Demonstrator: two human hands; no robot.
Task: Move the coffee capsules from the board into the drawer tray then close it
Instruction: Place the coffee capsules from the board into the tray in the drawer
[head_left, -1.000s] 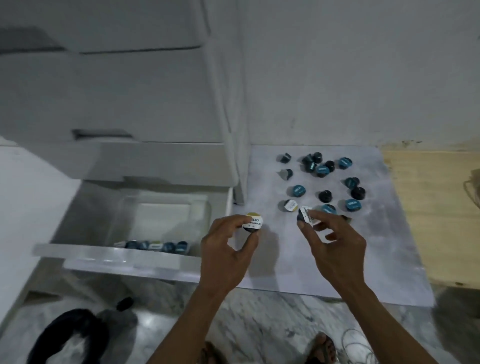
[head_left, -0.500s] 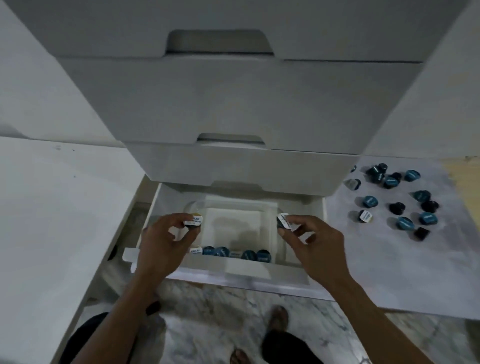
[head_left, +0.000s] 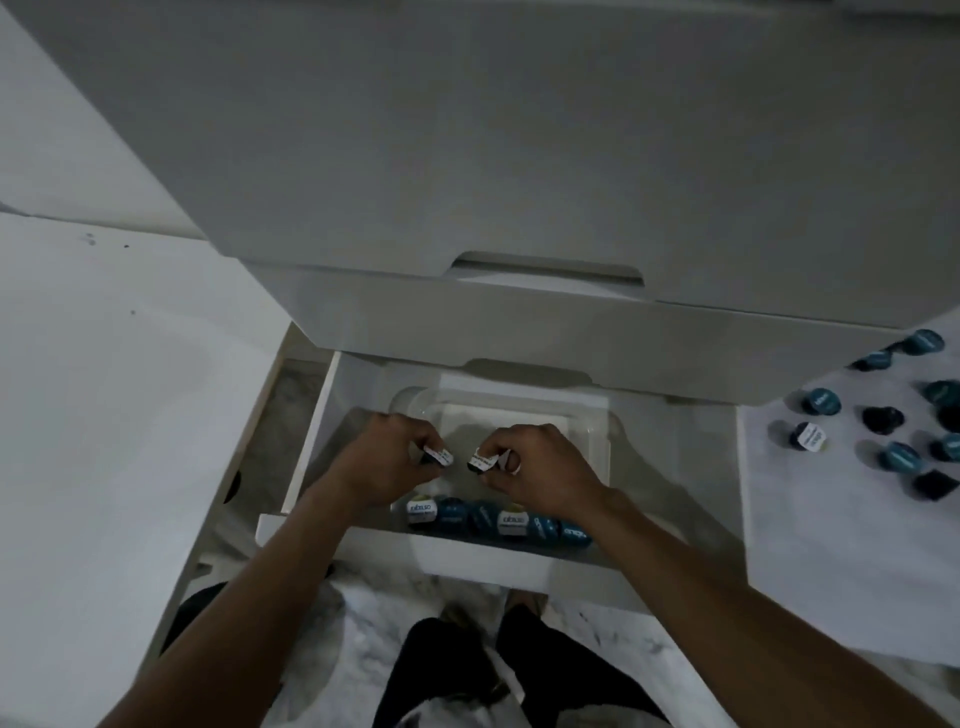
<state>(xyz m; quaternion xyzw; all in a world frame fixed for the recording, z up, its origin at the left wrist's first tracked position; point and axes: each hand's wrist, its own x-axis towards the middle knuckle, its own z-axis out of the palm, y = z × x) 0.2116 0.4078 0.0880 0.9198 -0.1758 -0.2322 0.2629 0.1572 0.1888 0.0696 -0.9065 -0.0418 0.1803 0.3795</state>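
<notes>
Both hands hover over the clear tray inside the open bottom drawer. My left hand pinches a white-lidded capsule. My right hand pinches another white-lidded capsule, and a second lid edge shows between its fingers. The two held capsules almost meet above the tray's middle. A row of several blue and white-lidded capsules lies along the tray's near wall. Several more capsules lie on the grey board at the right.
Shut white drawers rise above the open one, the lowest overhanging its back. A white surface lies to the left. Marble floor and my dark-clothed legs are below the drawer front.
My hands came off the board with a capsule each, swung left over the drawer, then drew close together above the tray. The view turned left and tilted down.
</notes>
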